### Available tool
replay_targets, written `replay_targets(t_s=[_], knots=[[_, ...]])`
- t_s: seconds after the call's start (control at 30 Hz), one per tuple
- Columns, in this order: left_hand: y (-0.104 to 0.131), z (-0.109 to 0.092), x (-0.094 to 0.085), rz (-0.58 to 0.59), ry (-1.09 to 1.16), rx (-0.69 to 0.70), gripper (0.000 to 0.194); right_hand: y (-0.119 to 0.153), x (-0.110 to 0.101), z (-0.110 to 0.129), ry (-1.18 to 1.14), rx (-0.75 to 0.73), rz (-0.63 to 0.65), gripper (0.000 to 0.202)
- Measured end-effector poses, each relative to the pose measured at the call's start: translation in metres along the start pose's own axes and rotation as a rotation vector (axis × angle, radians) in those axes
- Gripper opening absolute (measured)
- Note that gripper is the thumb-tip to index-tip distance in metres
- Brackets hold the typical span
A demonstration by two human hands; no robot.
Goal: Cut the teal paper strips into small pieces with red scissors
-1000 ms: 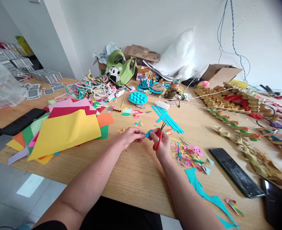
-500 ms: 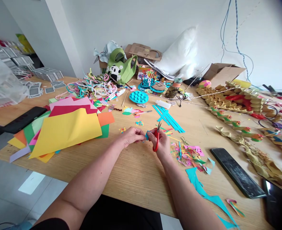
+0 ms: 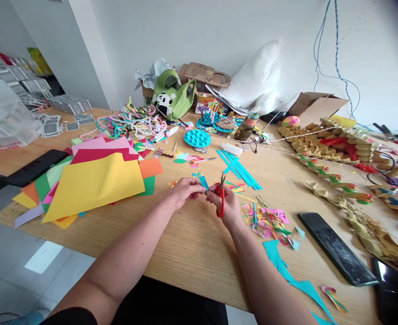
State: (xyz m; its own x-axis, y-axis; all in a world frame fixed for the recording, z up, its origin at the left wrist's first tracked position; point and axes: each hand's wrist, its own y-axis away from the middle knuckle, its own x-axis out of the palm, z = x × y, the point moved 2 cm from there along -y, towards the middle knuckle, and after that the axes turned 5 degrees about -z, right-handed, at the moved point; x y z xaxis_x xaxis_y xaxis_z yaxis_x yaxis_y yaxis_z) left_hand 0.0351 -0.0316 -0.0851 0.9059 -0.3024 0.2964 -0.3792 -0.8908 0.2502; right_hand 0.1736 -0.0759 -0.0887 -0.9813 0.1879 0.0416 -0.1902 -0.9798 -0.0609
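Between my two hands a small blue paper strip (image 3: 203,181) stands tilted up, its lower end at the fingertips. My left hand (image 3: 186,189) is closed, with thumb and fingers pinching at the strip's left side. My right hand (image 3: 229,206) holds red-handled scissors (image 3: 222,203) in its palm, blades pointing up and away, while its thumb and forefinger touch the strip's lower end. Tiny blue and yellow paper bits (image 3: 197,174) lie just beyond my fingers. Longer blue paper strips (image 3: 242,171) lie crossed farther back on the right.
Coloured paper sheets (image 3: 94,185) are piled at left. Mixed paper scraps (image 3: 266,220) and a black phone (image 3: 336,248) lie at right, near blue offcuts (image 3: 287,271). Behind stand a blue paper disc (image 3: 196,138), a glue bottle (image 3: 231,148), a jar (image 3: 246,127) and a green bag (image 3: 175,97).
The blue paper strip has turned upward between my fingers and more of it shows. My hands have barely moved, and the scissors remain in my right hand.
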Motion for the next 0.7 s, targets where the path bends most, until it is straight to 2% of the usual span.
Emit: replay_targets(t_s=[0.13, 0.3, 0.37, 0.57, 0.7], knots=[[0.0, -0.001, -0.001, -0.028, 0.019, -0.007, 0.017, 0.001, 0.001, 0.002, 0.056, -0.008, 0.046, 0.029], [-0.001, -0.004, -0.004, -0.14, 0.111, 0.0, 0.016, 0.004, -0.002, 0.01, 0.119, -0.046, -0.121, 0.035], [-0.003, -0.004, -0.006, -0.172, 0.181, -0.003, 0.018, 0.005, -0.003, 0.011, 0.131, -0.03, -0.139, 0.04], [-0.004, -0.004, -0.008, -0.19, 0.373, -0.047, 0.023, 0.01, 0.003, 0.005, 0.282, 0.078, 0.032, 0.047], [-0.003, -0.003, -0.006, -0.199, 0.471, -0.067, 0.02, 0.012, 0.008, -0.001, 0.341, 0.129, 0.126, 0.048]])
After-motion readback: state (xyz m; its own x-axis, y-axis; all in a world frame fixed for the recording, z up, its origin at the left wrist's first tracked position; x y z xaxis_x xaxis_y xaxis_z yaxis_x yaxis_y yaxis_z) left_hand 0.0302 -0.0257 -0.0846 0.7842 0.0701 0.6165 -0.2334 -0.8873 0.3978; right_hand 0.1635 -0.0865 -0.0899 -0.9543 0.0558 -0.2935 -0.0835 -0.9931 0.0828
